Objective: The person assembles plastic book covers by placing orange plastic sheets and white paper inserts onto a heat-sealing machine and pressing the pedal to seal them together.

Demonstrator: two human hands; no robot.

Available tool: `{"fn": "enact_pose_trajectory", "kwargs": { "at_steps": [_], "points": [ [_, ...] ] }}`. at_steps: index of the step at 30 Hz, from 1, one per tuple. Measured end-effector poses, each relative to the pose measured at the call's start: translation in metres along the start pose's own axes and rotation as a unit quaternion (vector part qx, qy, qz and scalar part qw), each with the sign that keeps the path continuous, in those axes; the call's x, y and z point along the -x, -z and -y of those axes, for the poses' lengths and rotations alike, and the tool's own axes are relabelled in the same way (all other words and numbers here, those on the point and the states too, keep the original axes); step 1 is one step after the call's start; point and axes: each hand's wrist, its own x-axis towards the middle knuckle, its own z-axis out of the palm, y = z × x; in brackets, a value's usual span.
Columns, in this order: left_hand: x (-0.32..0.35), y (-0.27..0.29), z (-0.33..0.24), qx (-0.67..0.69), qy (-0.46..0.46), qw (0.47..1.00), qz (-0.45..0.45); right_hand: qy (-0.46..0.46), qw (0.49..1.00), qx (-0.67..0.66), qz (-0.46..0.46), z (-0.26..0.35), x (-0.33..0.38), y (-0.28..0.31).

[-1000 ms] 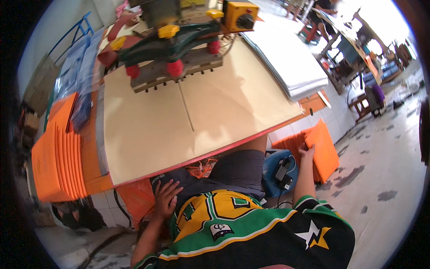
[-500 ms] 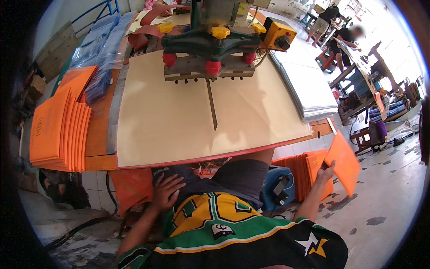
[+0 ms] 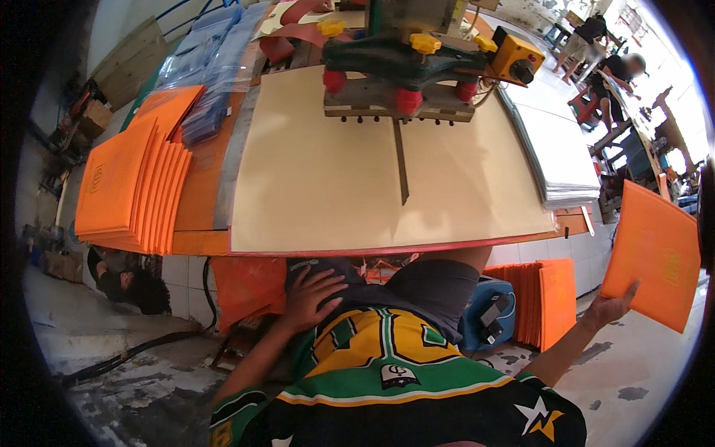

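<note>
My right hand (image 3: 614, 307) grips a flat orange folder (image 3: 655, 253) by its lower corner, out past the right end of the table. The folder is tilted and has a yellowish printed mark on its face. My left hand (image 3: 316, 298) rests on my thigh with its fingers stretched out and holds nothing. Below the table's right side, several orange folders (image 3: 555, 302) stand on edge in a row. Before me a dark green press head (image 3: 406, 67) with yellow knobs and red feet hangs over a large cream sheet (image 3: 320, 179).
A stack of orange folders (image 3: 112, 186) lies at the table's left, with transparent plastic sleeves (image 3: 201, 59) behind it. White sheets (image 3: 558, 156) are piled on the right. A yellow control box (image 3: 515, 58) sits beside the press. A blue box (image 3: 488, 313) stands under the table. People work far right.
My right hand has moved outward to the right, carrying the orange folder away from the standing row and turning its printed face into view. The view has shifted; my left hand stays on my thigh.
</note>
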Motion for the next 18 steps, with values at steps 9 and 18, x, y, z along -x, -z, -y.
{"fn": "enact_pose_trajectory", "kwargs": {
  "at_steps": [9,18],
  "points": [
    [-0.052,-0.014,-0.027,0.068,-0.062,0.988,0.121,0.096,0.986,0.055,0.123,0.022,0.015,0.006],
    [-0.110,-0.043,-0.053,0.093,-0.064,0.950,0.291,-0.255,0.930,0.075,0.254,0.078,0.061,-0.048]
  ]
}}
